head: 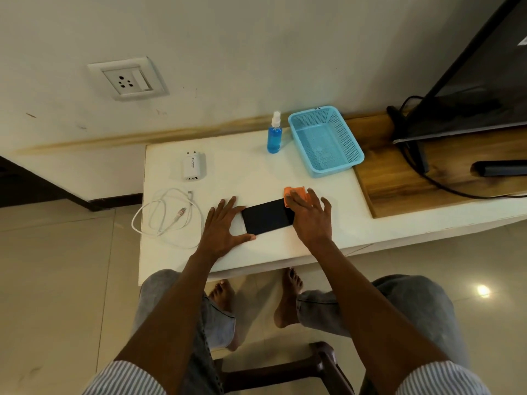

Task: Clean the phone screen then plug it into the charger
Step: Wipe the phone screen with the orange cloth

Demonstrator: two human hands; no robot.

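phone (268, 216): flat on white table (256, 172), dark screen up, between both hands
left hand (221, 225): fingers straight, spread, bracing phone's left end
right hand (309, 215): flat, pressing orange cloth (296, 193) onto phone's right end
charger (194, 166), cable (168, 215): left of phone, unplugged
spray bottle (274, 134), blue basket (325, 141): far edge

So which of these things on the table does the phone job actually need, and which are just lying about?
Needed for the job:
phone, steadied by the left hand
orange cloth under the right hand
blue spray bottle
white charger
white cable
wall socket

Just lying about:
blue basket
TV
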